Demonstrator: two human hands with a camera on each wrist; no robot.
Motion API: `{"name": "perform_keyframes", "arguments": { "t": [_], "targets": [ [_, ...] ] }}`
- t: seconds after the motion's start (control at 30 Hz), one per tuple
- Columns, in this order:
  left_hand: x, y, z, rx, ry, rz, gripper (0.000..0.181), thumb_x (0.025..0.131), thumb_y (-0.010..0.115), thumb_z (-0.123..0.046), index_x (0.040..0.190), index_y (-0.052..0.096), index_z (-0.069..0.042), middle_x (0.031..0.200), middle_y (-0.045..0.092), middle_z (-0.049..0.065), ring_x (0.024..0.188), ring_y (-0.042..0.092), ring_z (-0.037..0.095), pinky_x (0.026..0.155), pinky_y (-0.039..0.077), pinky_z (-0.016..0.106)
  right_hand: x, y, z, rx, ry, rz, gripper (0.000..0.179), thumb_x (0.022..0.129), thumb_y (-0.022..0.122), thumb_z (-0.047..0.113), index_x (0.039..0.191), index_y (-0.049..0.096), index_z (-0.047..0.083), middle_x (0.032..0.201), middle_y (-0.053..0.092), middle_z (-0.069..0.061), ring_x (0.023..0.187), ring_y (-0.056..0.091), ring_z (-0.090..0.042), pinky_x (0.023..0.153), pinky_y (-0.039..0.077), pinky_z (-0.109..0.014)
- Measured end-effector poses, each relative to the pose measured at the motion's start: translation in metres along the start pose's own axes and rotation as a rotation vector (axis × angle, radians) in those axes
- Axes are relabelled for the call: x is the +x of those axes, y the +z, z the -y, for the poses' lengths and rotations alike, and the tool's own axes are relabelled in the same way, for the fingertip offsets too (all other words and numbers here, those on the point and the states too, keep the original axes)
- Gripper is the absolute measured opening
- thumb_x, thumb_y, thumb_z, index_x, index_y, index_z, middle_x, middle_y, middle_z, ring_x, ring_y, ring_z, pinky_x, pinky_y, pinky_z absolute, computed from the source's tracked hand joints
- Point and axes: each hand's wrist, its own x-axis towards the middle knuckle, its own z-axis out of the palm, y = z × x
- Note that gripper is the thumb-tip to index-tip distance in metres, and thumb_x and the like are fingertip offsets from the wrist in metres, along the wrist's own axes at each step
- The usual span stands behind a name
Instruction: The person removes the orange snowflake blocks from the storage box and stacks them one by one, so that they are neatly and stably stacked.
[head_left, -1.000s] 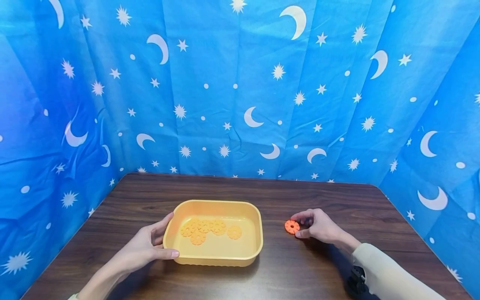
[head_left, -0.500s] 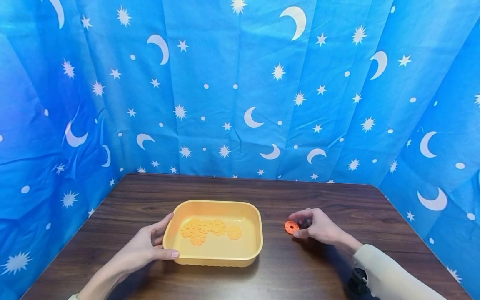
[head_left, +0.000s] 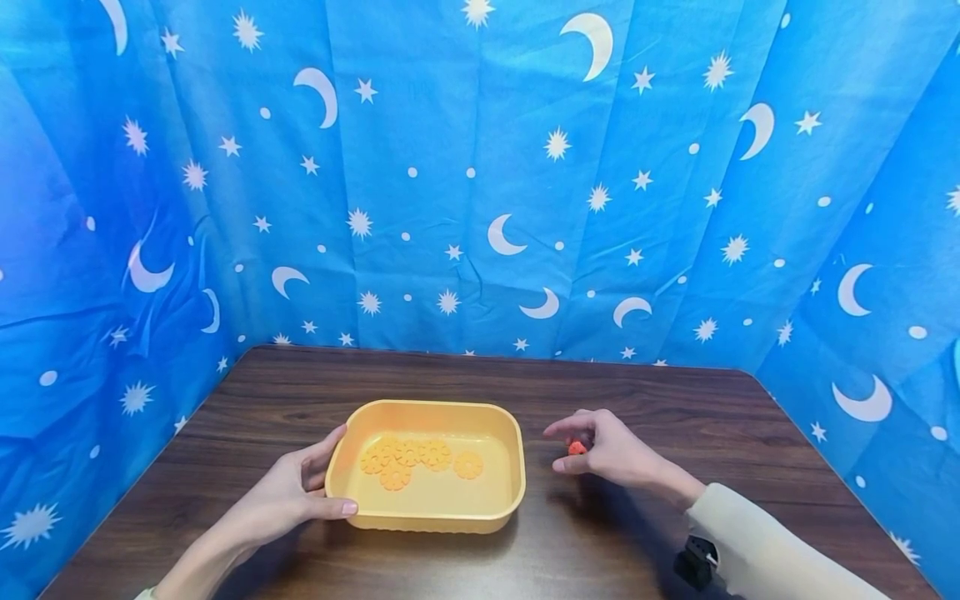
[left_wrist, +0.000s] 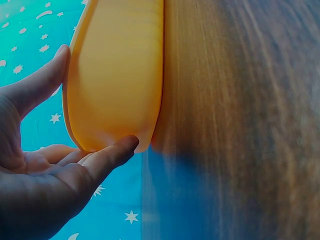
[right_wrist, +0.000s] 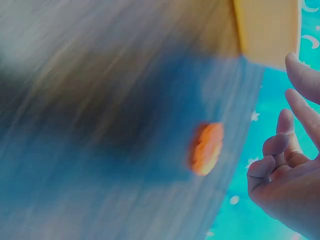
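In the head view my left hand (head_left: 288, 492) holds the left end of a yellow plastic tray (head_left: 427, 523), thumb at the near corner and fingers along the side. The left wrist view also shows that grip on the tray (left_wrist: 117, 75). Several flat orange notched discs (head_left: 396, 476) lie inside, some overlapping. Right of the tray, my right hand (head_left: 615, 450) hovers with thumb and fingers spread apart. Beneath it an orange-red notched disc (head_left: 577, 448) is partly hidden. The right wrist view has this disc (right_wrist: 207, 149) on the table, apart from the fingers; whether it is one or stacked is unclear.
A dark wood-grain table (head_left: 300, 383) carries everything. Blue cloth (head_left: 480, 192) with white moons and stars stands behind it and at both sides. A dark device (head_left: 697, 562) sits at the right wrist, below the sleeve.
My right hand has moved left and lifted off the orange-red disc, its thumb and fingers now extended past it. The left hand and tray stay as they were.
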Motion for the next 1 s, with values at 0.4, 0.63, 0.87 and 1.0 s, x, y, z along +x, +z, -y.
{"name": "perform_keyframes", "arguments": {
  "t": [0.4,0.63,0.87,1.0],
  "targets": [
    [0.0,0.001,-0.001,-0.029,-0.007,0.004,0.112,0.083,0.092,-0.016,0.167,0.019,-0.002,0.161,0.038,0.031,0.136,0.055,0.045,0.098,0.057,0.044,0.014,0.013,0.029,0.004,-0.104,0.015,0.041,0.079,0.093,0.014,0.116,0.079,0.005,0.083,0.058,-0.001,0.077,0.051,-0.027,0.065,0.042,-0.026],
    [0.0,0.001,0.0,-0.014,-0.001,0.002,0.113,0.083,0.092,-0.015,0.167,0.018,-0.001,0.161,0.037,0.031,0.136,0.055,0.046,0.098,0.057,0.045,0.029,0.023,0.042,-0.006,-0.109,0.052,0.04,0.08,0.093,0.011,0.118,0.08,0.007,0.085,0.059,-0.01,0.077,0.051,-0.025,0.065,0.042,-0.027],
    [0.0,0.0,-0.001,-0.024,0.008,0.009,0.11,0.085,0.091,-0.013,0.167,0.018,0.0,0.163,0.035,0.031,0.139,0.051,0.047,0.101,0.055,0.047,0.045,0.031,0.053,-0.034,-0.177,0.128,0.038,0.081,0.092,0.012,0.117,0.08,0.009,0.089,0.061,0.001,0.07,0.051,-0.019,0.061,0.042,-0.026],
    [0.001,0.0,-0.002,0.002,-0.006,-0.001,0.112,0.084,0.092,-0.015,0.167,0.018,0.0,0.161,0.037,0.032,0.137,0.053,0.047,0.099,0.057,0.047,0.057,0.038,0.056,-0.051,-0.206,0.179,0.04,0.082,0.092,0.013,0.119,0.079,0.006,0.09,0.06,0.003,0.07,0.05,-0.015,0.062,0.04,-0.025]
  ]
}}
